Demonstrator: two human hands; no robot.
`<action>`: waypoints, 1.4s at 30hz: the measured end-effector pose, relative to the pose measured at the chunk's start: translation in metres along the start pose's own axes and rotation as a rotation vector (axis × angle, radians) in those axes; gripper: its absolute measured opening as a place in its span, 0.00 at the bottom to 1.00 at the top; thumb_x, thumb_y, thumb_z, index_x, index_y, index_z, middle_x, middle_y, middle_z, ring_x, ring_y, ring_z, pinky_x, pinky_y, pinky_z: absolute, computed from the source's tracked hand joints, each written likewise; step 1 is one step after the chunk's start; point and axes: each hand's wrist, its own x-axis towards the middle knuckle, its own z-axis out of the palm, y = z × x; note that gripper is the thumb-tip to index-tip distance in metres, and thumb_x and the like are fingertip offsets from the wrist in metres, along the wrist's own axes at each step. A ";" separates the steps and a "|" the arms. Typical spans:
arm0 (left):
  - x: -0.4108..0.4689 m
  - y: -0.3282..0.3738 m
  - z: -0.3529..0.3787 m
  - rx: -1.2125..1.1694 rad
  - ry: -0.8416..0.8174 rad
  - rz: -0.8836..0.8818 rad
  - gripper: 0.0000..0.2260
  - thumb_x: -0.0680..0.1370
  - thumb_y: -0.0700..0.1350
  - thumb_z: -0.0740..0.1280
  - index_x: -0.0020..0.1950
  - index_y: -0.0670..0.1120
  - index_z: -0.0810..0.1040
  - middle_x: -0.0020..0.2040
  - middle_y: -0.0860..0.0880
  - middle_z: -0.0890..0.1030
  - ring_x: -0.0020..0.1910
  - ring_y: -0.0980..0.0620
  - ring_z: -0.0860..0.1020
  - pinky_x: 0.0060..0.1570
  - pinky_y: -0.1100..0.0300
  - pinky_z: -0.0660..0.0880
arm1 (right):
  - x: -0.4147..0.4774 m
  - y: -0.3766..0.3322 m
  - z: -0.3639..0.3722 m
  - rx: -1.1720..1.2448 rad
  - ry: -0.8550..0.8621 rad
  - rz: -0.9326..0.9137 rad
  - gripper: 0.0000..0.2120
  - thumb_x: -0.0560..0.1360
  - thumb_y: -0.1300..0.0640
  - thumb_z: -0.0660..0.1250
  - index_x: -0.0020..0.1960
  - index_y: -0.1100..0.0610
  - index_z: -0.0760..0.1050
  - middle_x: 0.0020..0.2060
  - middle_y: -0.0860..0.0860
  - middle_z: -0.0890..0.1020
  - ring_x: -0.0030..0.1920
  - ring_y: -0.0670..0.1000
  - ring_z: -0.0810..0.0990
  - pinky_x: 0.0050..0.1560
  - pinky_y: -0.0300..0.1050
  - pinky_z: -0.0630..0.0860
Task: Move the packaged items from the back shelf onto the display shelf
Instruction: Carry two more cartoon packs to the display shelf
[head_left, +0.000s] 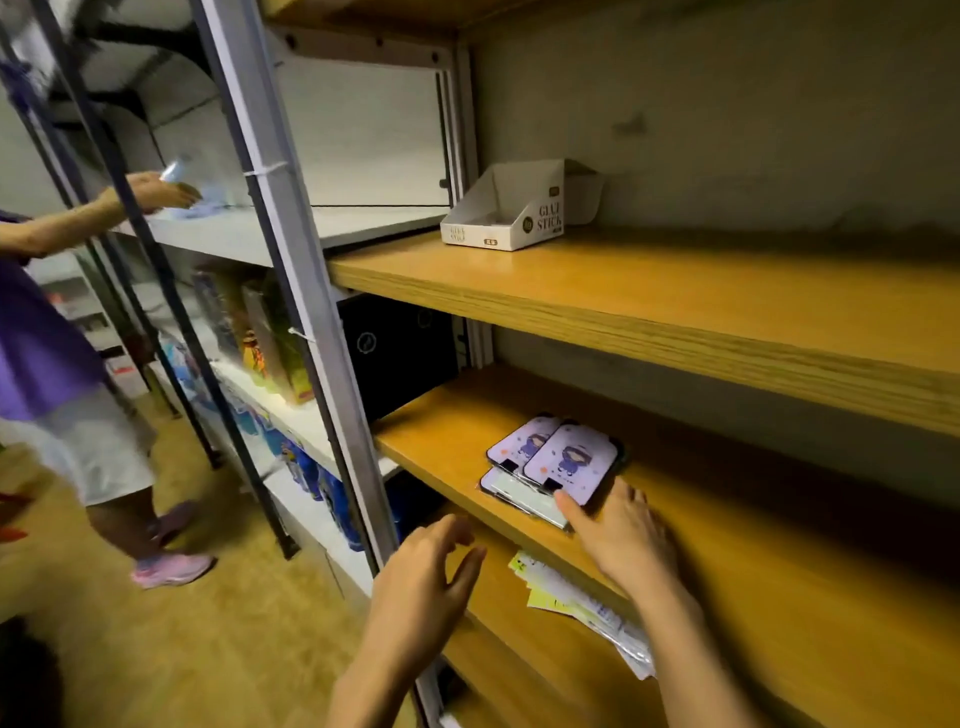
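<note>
The right hand (621, 535) reaches onto the middle wooden shelf (727, 519), fingers spread, its fingertips (566, 506) touching the near edge of the packs (556, 462). It presses on them rather than gripping; nothing is clamped. The packs lie flat near the shelf's front edge: two with a cartoon figure on a pale lilac face sit side by side on top, overlapping a paler one underneath that pokes out toward the front.

The left hand (423, 582) hovers in the air in front of the shelving, lower and to the left, fingers loosely curled and apart, holding nothing. It is near the metal upright (291, 291) that separates the wooden unit from the white metal rack (363, 218) on the left.

On the upper wooden shelf (675, 312) stands a white cardboard display box (511, 218), open at the top, close to the left end. Below the packs, on the lower shelf, lies a loose pile of papers (576, 597), some yellow, partly hidden by the right forearm. A black box (400, 353) sits at the left end behind the middle shelf.

Another person (57, 364) in a purple top and pale shorts stands to the left, one arm stretched onto the white rack, holding something pale that is too blurred to name. Colourful boxes (270, 348) fill that rack's lower levels.
</note>
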 end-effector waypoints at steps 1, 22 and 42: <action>0.008 -0.005 0.001 -0.001 -0.011 0.014 0.10 0.77 0.53 0.61 0.57 0.54 0.73 0.51 0.60 0.76 0.51 0.62 0.73 0.49 0.67 0.71 | 0.008 -0.007 0.003 0.005 0.017 0.023 0.42 0.72 0.33 0.55 0.75 0.59 0.49 0.73 0.59 0.60 0.69 0.59 0.65 0.57 0.47 0.70; 0.187 -0.061 0.046 0.010 -0.229 0.193 0.24 0.71 0.64 0.61 0.59 0.49 0.72 0.58 0.49 0.78 0.56 0.48 0.76 0.47 0.56 0.75 | 0.073 -0.007 0.029 0.420 0.303 0.392 0.17 0.72 0.48 0.68 0.54 0.59 0.74 0.47 0.55 0.83 0.34 0.54 0.83 0.42 0.55 0.81; 0.215 -0.034 0.057 -0.783 -0.720 0.153 0.11 0.74 0.42 0.67 0.50 0.46 0.66 0.45 0.44 0.79 0.30 0.45 0.82 0.23 0.54 0.78 | -0.039 0.024 0.029 0.816 0.697 0.422 0.13 0.74 0.57 0.66 0.56 0.60 0.70 0.47 0.57 0.82 0.41 0.54 0.85 0.33 0.45 0.82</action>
